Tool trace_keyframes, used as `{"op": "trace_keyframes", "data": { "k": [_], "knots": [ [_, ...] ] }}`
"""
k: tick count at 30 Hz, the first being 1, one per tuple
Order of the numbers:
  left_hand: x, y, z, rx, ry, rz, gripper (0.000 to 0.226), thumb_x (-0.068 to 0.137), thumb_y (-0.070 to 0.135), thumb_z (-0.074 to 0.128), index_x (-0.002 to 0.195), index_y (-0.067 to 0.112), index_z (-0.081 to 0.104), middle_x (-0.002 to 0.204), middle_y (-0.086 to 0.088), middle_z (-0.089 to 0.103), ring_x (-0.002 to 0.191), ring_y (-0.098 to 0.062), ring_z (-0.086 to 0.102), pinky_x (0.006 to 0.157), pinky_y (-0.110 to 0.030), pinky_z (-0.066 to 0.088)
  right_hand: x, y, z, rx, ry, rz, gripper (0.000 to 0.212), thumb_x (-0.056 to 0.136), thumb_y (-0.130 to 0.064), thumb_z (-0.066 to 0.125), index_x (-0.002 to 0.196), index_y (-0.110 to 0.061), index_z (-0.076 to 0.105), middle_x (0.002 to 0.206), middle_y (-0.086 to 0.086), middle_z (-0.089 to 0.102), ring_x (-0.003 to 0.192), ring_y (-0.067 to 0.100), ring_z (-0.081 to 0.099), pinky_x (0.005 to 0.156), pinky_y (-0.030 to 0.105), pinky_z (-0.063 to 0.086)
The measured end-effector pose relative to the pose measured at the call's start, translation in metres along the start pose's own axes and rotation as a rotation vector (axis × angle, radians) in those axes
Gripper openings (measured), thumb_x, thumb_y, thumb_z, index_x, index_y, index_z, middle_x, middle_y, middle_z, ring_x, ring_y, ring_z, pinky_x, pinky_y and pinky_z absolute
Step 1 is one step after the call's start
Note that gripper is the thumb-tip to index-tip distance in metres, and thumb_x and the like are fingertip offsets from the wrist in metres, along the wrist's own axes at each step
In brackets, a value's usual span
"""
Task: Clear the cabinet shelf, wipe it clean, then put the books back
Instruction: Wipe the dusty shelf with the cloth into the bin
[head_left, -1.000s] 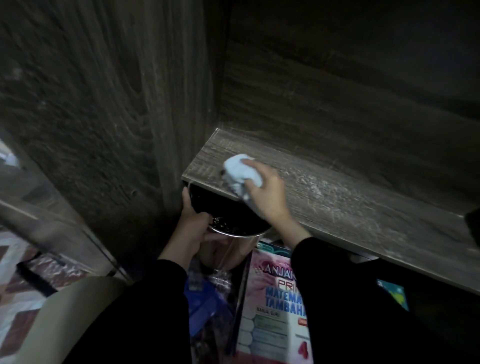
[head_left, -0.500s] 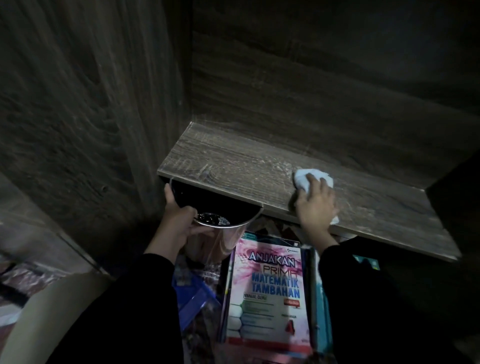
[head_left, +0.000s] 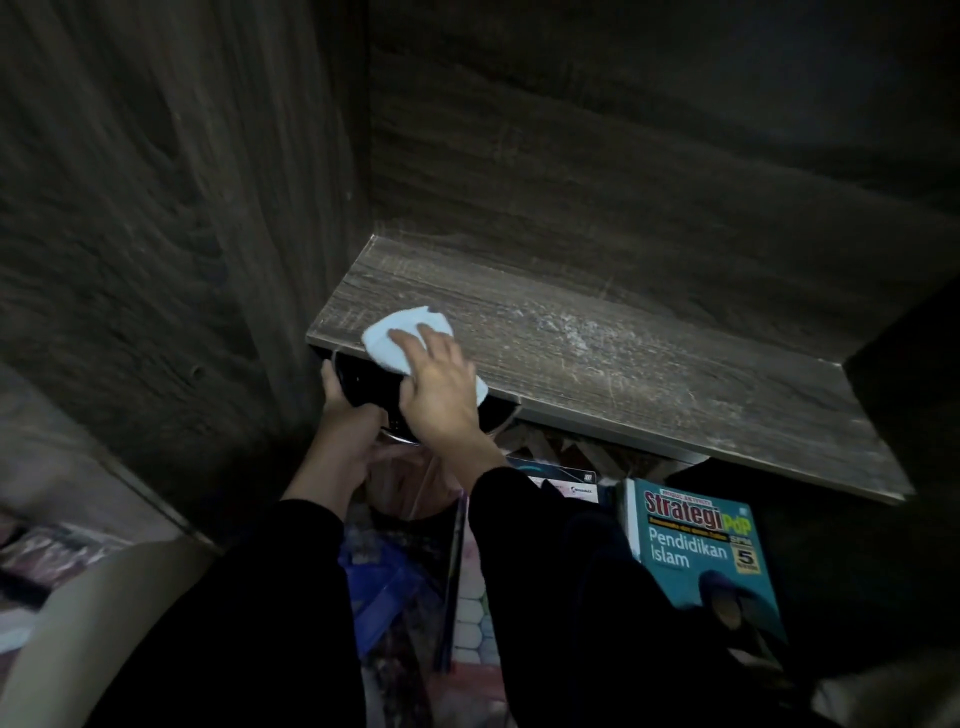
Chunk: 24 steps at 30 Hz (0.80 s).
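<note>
The dark wood cabinet shelf (head_left: 649, 364) has no books on it and shows pale dust streaks across its middle. My right hand (head_left: 441, 395) presses a white cloth (head_left: 389, 343) flat on the shelf's front left edge. Just below that edge, my left hand (head_left: 345, 415) grips the rim of a small metal bin (head_left: 395, 415) with a dark liner. A teal book titled Strategi Pendidikan Islam (head_left: 701, 551) lies on the floor under the shelf, at the right.
The cabinet's side wall (head_left: 234, 234) rises at the left and its back panel (head_left: 623, 182) stands behind the shelf. More books (head_left: 561, 483) and a blue object (head_left: 379, 587) lie on the floor between my arms.
My right hand has slid the cloth from the shelf's middle back to its front left edge, above the bin. The left hand still holds the bin in place.
</note>
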<state>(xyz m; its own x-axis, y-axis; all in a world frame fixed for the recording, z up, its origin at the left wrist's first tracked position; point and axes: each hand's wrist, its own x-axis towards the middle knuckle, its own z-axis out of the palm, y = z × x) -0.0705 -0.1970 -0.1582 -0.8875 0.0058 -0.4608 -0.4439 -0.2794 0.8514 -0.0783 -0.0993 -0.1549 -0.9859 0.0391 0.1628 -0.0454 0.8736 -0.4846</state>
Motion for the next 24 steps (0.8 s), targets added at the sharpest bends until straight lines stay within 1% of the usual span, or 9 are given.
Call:
{"op": "trace_keyframes", "data": {
  "k": [4,6,8,10,14,16,18,21,24],
  "knots": [
    [-0.001,0.000,0.002,-0.022,-0.008,0.024,0.086,0.084,-0.019,0.036,0.150,0.032,0.015,0.139,-0.007,0.045,0.095,-0.034,0.058,0.057,-0.051,0.056,0.004,0.001,-0.016,0.324,-0.054,-0.117,0.052,0.076,0.008,0.052,0.122,-0.012,0.064,0.133,0.012,0.056,0.126,0.030,0.046,0.100,0.026,0.029],
    [-0.002,0.001,0.002,-0.015,-0.008,0.001,0.088,0.084,-0.020,0.032,0.151,0.033,0.012,0.142,-0.004,0.037,0.091,-0.035,0.056,0.050,-0.050,0.054,0.009,0.010,-0.035,0.478,-0.005,-0.056,0.050,0.074,0.008,0.050,0.118,-0.010,0.067,0.127,0.013,0.061,0.120,0.028,0.054,0.095,0.017,0.035],
    [-0.001,0.002,0.002,-0.015,-0.023,-0.017,0.091,0.081,-0.023,0.028,0.150,0.034,0.011,0.148,-0.006,0.032,0.083,-0.037,0.057,0.046,-0.054,0.052,0.014,0.032,-0.062,0.533,0.123,0.057,0.048,0.076,0.009,0.050,0.118,-0.009,0.066,0.125,0.012,0.062,0.115,0.023,0.056,0.086,0.007,0.037],
    [0.000,0.003,0.001,-0.011,-0.027,-0.019,0.093,0.080,-0.024,0.028,0.150,0.035,0.011,0.149,-0.008,0.032,0.077,-0.037,0.058,0.045,-0.056,0.052,0.016,0.067,-0.091,0.462,0.273,0.186,0.042,0.082,0.007,0.053,0.120,-0.008,0.065,0.124,0.012,0.062,0.112,0.020,0.057,0.083,0.005,0.037],
    [0.004,0.002,0.002,0.001,-0.028,-0.044,0.097,0.080,-0.025,0.028,0.150,0.040,0.009,0.151,-0.006,0.030,0.089,-0.043,0.057,0.046,-0.055,0.052,0.017,0.156,-0.140,0.008,0.484,0.493,0.039,0.089,-0.011,0.053,0.128,-0.010,0.058,0.128,0.021,0.058,0.118,0.036,0.053,0.098,0.036,0.038],
    [0.006,0.002,0.002,0.004,-0.032,-0.046,0.098,0.081,-0.025,0.029,0.149,0.042,0.007,0.150,-0.002,0.030,0.094,-0.045,0.057,0.048,-0.055,0.053,0.016,0.183,-0.152,-0.113,0.414,0.670,0.041,0.090,-0.016,0.051,0.130,-0.009,0.053,0.132,0.025,0.051,0.123,0.042,0.043,0.101,0.044,0.035],
    [0.007,0.001,0.003,0.011,-0.032,-0.040,0.098,0.081,-0.025,0.030,0.149,0.042,0.008,0.145,0.001,0.032,0.088,-0.041,0.058,0.048,-0.054,0.053,0.019,0.191,-0.152,-0.180,0.285,0.789,0.043,0.090,-0.019,0.050,0.131,-0.006,0.048,0.137,0.026,0.044,0.129,0.043,0.034,0.105,0.047,0.030],
    [0.012,-0.003,0.002,0.021,-0.044,-0.012,0.092,0.080,-0.024,0.030,0.148,0.038,0.016,0.147,-0.004,0.035,0.087,-0.036,0.058,0.044,-0.051,0.055,0.041,0.170,-0.129,-0.324,0.180,0.738,0.043,0.091,-0.021,0.048,0.130,-0.004,0.044,0.139,0.023,0.040,0.132,0.042,0.029,0.108,0.046,0.026],
    [0.017,-0.005,-0.001,0.027,-0.057,-0.009,0.090,0.080,-0.023,0.031,0.143,0.040,0.024,0.144,-0.005,0.039,0.106,-0.043,0.055,0.045,-0.048,0.055,0.076,0.125,-0.092,-0.328,0.103,0.666,0.042,0.093,-0.022,0.044,0.133,-0.009,0.041,0.141,0.018,0.037,0.133,0.038,0.026,0.109,0.042,0.023]
  ]
}}
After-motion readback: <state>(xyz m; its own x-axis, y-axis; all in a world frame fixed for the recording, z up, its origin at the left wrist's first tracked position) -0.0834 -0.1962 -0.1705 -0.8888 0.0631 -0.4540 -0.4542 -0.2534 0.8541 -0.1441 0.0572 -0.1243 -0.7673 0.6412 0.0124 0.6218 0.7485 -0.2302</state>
